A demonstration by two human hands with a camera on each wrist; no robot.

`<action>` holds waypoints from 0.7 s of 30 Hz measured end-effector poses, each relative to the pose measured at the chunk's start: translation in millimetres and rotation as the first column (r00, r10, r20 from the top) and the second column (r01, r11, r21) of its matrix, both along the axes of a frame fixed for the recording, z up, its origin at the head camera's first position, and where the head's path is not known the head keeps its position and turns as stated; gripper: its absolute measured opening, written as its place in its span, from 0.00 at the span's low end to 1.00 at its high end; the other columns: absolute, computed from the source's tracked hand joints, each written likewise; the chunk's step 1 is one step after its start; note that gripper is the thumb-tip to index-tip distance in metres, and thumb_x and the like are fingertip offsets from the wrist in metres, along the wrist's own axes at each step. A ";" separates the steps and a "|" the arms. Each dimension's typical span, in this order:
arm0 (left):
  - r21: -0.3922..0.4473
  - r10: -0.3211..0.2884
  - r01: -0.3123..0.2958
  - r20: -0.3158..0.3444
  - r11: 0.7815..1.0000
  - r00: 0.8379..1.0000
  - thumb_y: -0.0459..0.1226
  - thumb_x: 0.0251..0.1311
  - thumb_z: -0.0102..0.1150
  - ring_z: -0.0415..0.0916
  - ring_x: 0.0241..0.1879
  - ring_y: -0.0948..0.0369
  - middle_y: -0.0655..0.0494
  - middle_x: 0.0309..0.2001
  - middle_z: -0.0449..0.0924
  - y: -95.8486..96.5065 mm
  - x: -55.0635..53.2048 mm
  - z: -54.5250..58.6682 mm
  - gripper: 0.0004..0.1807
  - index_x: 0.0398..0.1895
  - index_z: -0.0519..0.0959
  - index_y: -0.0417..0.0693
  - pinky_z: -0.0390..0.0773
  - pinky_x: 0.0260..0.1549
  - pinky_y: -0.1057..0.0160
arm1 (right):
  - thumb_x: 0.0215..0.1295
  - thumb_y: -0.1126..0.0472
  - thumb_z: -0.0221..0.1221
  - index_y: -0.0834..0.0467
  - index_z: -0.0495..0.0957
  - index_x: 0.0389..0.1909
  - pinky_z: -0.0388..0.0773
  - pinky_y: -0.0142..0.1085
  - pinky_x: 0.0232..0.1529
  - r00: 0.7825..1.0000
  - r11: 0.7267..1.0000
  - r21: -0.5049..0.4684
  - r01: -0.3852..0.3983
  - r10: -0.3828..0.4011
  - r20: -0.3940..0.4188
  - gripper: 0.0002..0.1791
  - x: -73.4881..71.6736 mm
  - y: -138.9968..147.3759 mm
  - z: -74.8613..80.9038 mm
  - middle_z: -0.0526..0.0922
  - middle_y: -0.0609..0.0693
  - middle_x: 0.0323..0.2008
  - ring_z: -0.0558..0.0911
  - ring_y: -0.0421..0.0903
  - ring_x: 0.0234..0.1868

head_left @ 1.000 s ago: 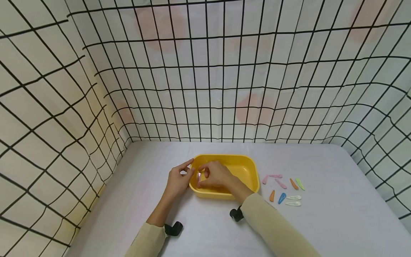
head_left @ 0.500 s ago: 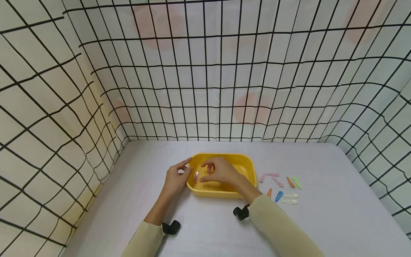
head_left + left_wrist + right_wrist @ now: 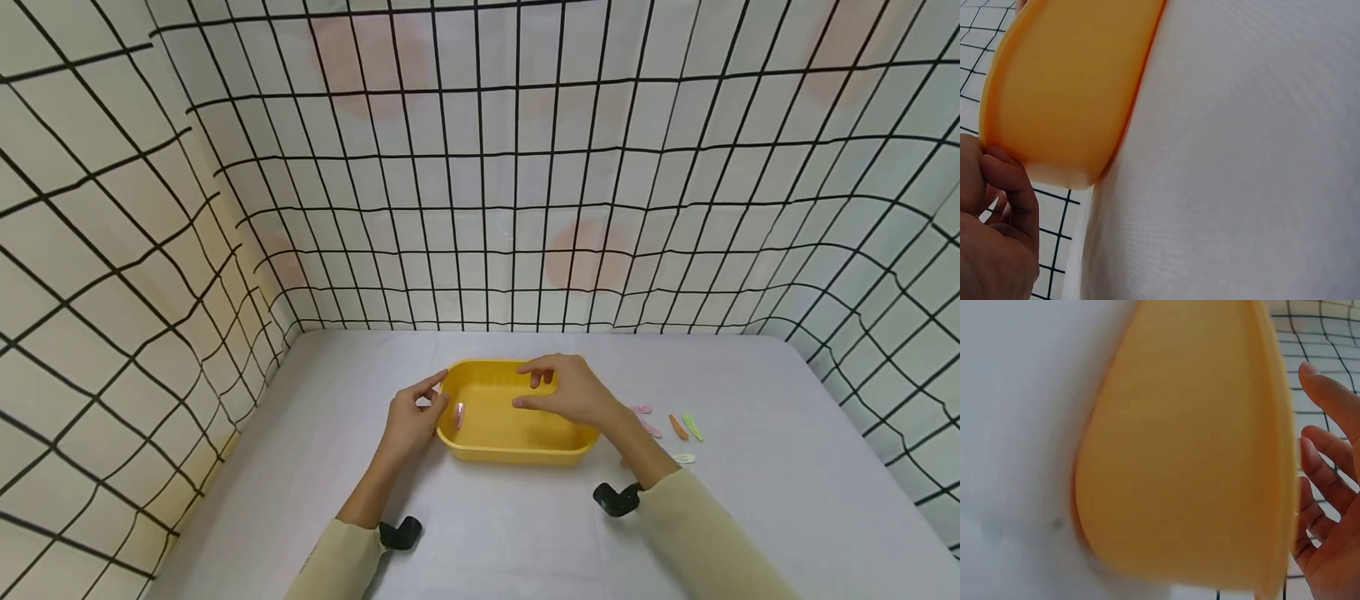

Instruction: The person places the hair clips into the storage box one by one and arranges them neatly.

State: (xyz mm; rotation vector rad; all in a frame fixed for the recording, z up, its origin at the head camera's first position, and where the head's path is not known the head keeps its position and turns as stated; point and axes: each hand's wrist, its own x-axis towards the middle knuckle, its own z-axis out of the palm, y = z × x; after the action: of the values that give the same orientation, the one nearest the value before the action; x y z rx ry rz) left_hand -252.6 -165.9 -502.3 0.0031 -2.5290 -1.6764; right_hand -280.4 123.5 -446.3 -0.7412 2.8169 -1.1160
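A yellow plastic tray [image 3: 517, 457] stands on the white-covered table, with one pink snap hair clip [image 3: 460, 415] lying inside at its left end. My left hand [image 3: 411, 423] grips the tray's left rim; the left wrist view shows the thumb and curled fingers of this hand [image 3: 1004, 231] at the rim's corner. Above the tray's right part is my right hand [image 3: 573, 392], thumb and fingers spread apart and holding nothing. In the right wrist view, the right hand [image 3: 1338, 550] is beside the tray's rim, its fingers loosely bent.
Right of the tray lie loose hair clips: pink [image 3: 651, 428], orange [image 3: 678, 427], green [image 3: 693, 427] and white [image 3: 683, 458]. My right forearm [image 3: 637, 442] hides others. A black grid net [image 3: 517, 208] stands behind the table and along its sides.
My right hand has let go of the pink hair clip at the tray's left end, then moved right and up with fingers spread. The left hand has stayed on the rim.
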 end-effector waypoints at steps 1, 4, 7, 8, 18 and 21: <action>0.000 -0.002 0.002 0.000 1.000 1.000 0.39 0.67 0.62 0.67 0.14 0.64 0.51 0.36 0.75 -0.1 -0.2 -0.2 0.23 0.66 0.81 0.59 0.72 0.16 0.72 | 0.52 0.39 0.75 0.52 0.86 0.56 0.73 0.38 0.44 1.000 1.000 -0.001 0.007 -0.007 -0.018 0.33 0.5 6.0 1.7 0.81 0.41 0.34 0.74 0.46 0.43; 0.002 -0.003 0.003 -0.001 1.000 1.000 0.39 0.67 0.62 0.67 0.14 0.64 0.51 0.36 0.75 -0.6 0.0 -0.3 0.24 0.66 0.80 0.59 0.72 0.16 0.72 | 0.52 0.39 0.75 0.51 0.86 0.55 0.72 0.38 0.43 0.998 0.999 -0.002 0.034 -0.035 -0.059 0.32 3.2 24.3 6.8 0.82 0.43 0.35 0.74 0.46 0.42; 0.000 0.001 -0.001 0.005 1.000 1.000 0.39 0.67 0.62 0.67 0.14 0.64 0.51 0.36 0.76 -0.9 0.4 -0.1 0.24 0.67 0.80 0.59 0.73 0.16 0.72 | 0.52 0.39 0.75 0.49 0.86 0.55 0.70 0.36 0.39 0.996 0.998 0.007 0.061 -0.060 -0.073 0.31 5.6 43.5 7.9 0.83 0.46 0.36 0.74 0.47 0.43; -0.003 0.004 -0.004 0.008 1.000 1.000 0.39 0.67 0.62 0.67 0.14 0.64 0.51 0.36 0.76 -0.9 0.5 0.0 0.24 0.67 0.80 0.59 0.73 0.16 0.72 | 0.52 0.39 0.75 0.49 0.86 0.55 0.70 0.35 0.38 0.995 0.998 0.008 0.069 -0.068 -0.071 0.31 6.5 50.0 8.1 0.83 0.47 0.37 0.73 0.47 0.43; -0.009 0.018 -0.018 0.010 1.000 1.000 0.40 0.67 0.62 0.66 0.14 0.64 0.51 0.36 0.76 -1.5 0.4 -0.7 0.24 0.66 0.81 0.61 0.72 0.16 0.73 | 0.54 0.37 0.73 0.47 0.84 0.58 0.70 0.35 0.39 0.982 0.981 0.102 0.167 -0.156 -0.106 0.31 17.4 119.2 19.8 0.81 0.44 0.40 0.71 0.46 0.44; -0.004 0.015 -0.015 0.014 1.000 1.000 0.39 0.67 0.62 0.66 0.14 0.64 0.51 0.36 0.75 -1.2 0.3 -0.4 0.24 0.66 0.81 0.61 0.72 0.16 0.72 | 0.56 0.39 0.72 0.48 0.84 0.58 0.69 0.33 0.37 0.975 0.974 0.115 0.196 -0.180 -0.132 0.30 21.2 141.7 18.5 0.81 0.45 0.40 0.71 0.46 0.42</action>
State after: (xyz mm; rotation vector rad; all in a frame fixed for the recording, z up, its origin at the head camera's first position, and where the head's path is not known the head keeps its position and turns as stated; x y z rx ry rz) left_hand -252.2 -167.1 -502.7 0.0342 -2.5355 -1.6724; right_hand -259.2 265.2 -427.8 -0.5593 3.0813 -0.9292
